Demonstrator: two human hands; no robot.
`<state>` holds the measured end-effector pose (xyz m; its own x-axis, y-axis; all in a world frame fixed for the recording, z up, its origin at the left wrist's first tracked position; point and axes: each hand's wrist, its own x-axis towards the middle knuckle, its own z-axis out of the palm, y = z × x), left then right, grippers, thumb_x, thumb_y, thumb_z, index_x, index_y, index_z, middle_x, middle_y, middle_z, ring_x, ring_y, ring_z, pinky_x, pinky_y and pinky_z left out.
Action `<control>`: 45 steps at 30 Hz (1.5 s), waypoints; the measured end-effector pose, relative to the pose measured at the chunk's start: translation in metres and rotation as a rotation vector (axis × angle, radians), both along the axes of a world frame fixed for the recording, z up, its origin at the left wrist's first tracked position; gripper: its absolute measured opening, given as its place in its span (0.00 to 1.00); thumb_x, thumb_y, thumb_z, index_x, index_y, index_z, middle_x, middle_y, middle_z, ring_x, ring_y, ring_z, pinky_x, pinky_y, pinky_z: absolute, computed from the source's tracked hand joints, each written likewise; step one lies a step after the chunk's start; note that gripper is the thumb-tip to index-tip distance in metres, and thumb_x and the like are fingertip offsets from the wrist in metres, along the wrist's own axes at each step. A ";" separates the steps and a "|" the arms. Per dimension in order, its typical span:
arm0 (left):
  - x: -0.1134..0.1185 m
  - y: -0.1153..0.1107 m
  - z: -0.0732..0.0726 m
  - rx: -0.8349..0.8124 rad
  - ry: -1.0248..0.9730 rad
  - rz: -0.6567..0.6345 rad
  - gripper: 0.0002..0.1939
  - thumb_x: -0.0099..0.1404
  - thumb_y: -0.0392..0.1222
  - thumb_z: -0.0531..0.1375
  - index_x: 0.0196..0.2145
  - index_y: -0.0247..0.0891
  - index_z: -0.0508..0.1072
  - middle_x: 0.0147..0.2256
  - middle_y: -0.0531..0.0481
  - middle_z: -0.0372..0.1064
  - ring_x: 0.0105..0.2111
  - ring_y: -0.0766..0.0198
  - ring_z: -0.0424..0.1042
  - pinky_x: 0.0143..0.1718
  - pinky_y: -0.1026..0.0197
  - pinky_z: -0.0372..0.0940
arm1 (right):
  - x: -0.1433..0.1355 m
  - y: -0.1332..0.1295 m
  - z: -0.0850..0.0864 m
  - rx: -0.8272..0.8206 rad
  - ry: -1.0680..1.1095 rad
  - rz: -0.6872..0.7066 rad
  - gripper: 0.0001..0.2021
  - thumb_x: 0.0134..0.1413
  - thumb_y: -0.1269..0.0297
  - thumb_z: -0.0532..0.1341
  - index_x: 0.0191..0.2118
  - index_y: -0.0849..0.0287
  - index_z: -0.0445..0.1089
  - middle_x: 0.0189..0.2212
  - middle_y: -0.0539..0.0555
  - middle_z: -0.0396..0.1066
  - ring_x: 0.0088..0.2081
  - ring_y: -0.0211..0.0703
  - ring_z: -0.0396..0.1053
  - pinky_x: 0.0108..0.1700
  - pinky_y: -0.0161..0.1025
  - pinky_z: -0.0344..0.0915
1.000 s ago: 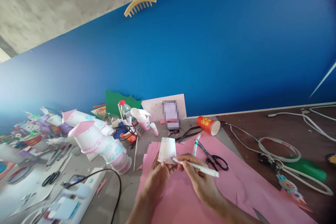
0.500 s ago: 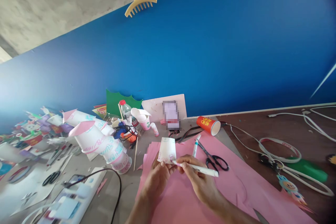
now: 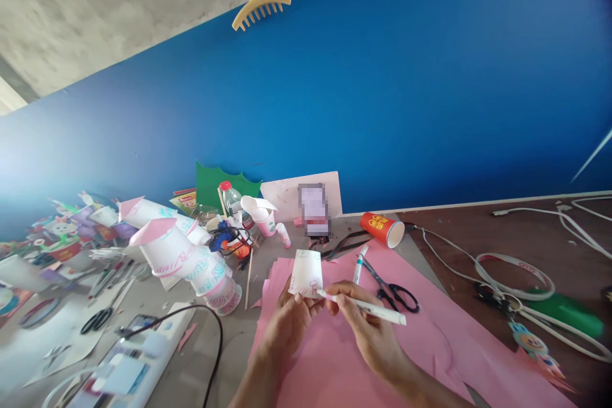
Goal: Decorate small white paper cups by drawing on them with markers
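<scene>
My left hand is closed around the lower part of a white paper cup, which it holds upside down. Pink lines run near the cup's wide rim and faint teal marks near its narrow end. In my right hand is a white marker, its pink tip at the cup's lower right side. Both hands are above pink paper. Beyond my right hand lie a teal-banded marker and black-handled scissors.
Decorated stacked cups with pink cone tops stand left. Behind are a red-capped bottle, a pink-white cup and a propped phone. A red cup lies right, near cables. A power strip sits at front left.
The marker tip has shifted slightly along the cup's lower right edge, and its back end has swung a little right. The whole view has moved slightly; the grips are the same.
</scene>
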<state>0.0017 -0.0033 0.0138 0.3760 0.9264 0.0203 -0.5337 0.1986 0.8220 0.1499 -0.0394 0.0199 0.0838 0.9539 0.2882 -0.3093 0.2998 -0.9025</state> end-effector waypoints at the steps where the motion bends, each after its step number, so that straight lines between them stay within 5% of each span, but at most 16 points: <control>1: 0.000 0.000 0.000 0.004 -0.002 0.002 0.25 0.56 0.49 0.68 0.49 0.37 0.72 0.40 0.41 0.76 0.43 0.51 0.73 0.45 0.52 0.67 | 0.000 0.000 0.001 0.002 -0.004 -0.001 0.14 0.60 0.51 0.60 0.35 0.55 0.76 0.24 0.50 0.72 0.28 0.40 0.69 0.30 0.34 0.64; 35: -0.002 0.002 -0.005 0.034 0.008 -0.008 0.28 0.57 0.52 0.67 0.51 0.35 0.71 0.42 0.39 0.75 0.46 0.50 0.73 0.47 0.50 0.66 | 0.001 -0.002 0.000 0.074 -0.225 0.016 0.12 0.65 0.56 0.56 0.40 0.55 0.75 0.31 0.53 0.72 0.34 0.43 0.71 0.37 0.37 0.68; 45: -0.002 0.001 -0.004 0.016 0.008 0.011 0.23 0.56 0.50 0.68 0.46 0.36 0.73 0.39 0.41 0.76 0.44 0.51 0.73 0.46 0.52 0.66 | 0.002 -0.002 0.000 0.033 -0.171 0.005 0.16 0.63 0.51 0.57 0.36 0.56 0.76 0.27 0.52 0.71 0.29 0.42 0.68 0.30 0.36 0.65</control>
<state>-0.0001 -0.0021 0.0098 0.3664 0.9299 0.0320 -0.5290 0.1799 0.8294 0.1524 -0.0412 0.0201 0.0257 0.9440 0.3290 -0.1538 0.3289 -0.9317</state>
